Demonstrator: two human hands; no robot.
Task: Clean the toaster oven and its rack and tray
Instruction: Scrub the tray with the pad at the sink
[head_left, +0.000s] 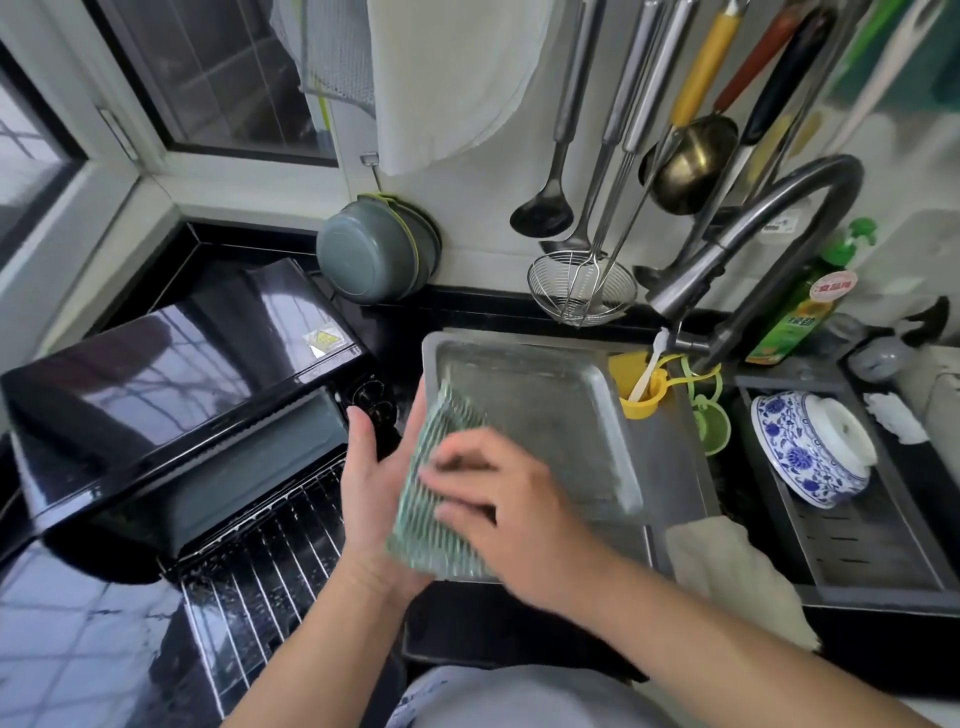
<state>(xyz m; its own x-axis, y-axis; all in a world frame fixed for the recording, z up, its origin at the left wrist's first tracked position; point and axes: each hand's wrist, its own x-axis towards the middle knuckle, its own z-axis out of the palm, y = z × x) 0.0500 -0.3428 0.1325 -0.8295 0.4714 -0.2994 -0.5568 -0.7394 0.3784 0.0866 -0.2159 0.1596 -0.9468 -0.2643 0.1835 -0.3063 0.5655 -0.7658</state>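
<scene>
The tray (540, 415) is held tilted over the sink (680, 467), its left edge gripped by the left hand (374, 499). The cloth (431, 488) is pressed flat under the right hand (514, 514); corners should be scrubbed firmly.

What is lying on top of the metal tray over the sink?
A green striped cloth lies on the tray's near corner, pressed by the right hand. The tray surface beneath cloth and hand is hidden.

The right hand (498, 499) is showing as a motion blur, hiding the near corner of the tray (550, 395) beneath it.
</scene>
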